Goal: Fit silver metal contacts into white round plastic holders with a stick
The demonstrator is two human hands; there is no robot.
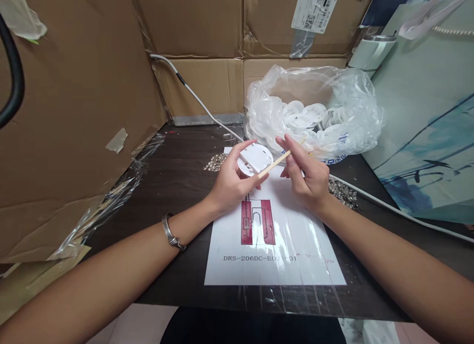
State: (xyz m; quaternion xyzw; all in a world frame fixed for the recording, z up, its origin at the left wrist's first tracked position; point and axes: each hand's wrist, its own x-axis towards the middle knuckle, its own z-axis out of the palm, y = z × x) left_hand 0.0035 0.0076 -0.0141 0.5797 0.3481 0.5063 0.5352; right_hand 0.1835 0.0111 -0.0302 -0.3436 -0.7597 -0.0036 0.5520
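My left hand [237, 178] grips a round white plastic disc [256, 159] by its edge, thumb along the near side and fingers round the far and under sides. A raised bar crosses the disc's face, with small slots beside it. Between the thumb and fingers of my right hand [305, 173] is a thin light wooden stick [277, 162], its lower end at the disc's near edge by my left thumb. Whether the tip touches the disc, I cannot tell. Below both hands lies a printed sheet [237, 270] with a red and white drawing.
A clear plastic bag [259, 99] full of white discs [314, 113] stands behind the hands. Small metal parts [215, 162] are heaped at left, with another metal pile [343, 193] at right. A white cable [200, 101] crosses the table. Cardboard walls [200, 23] enclose the back and left.
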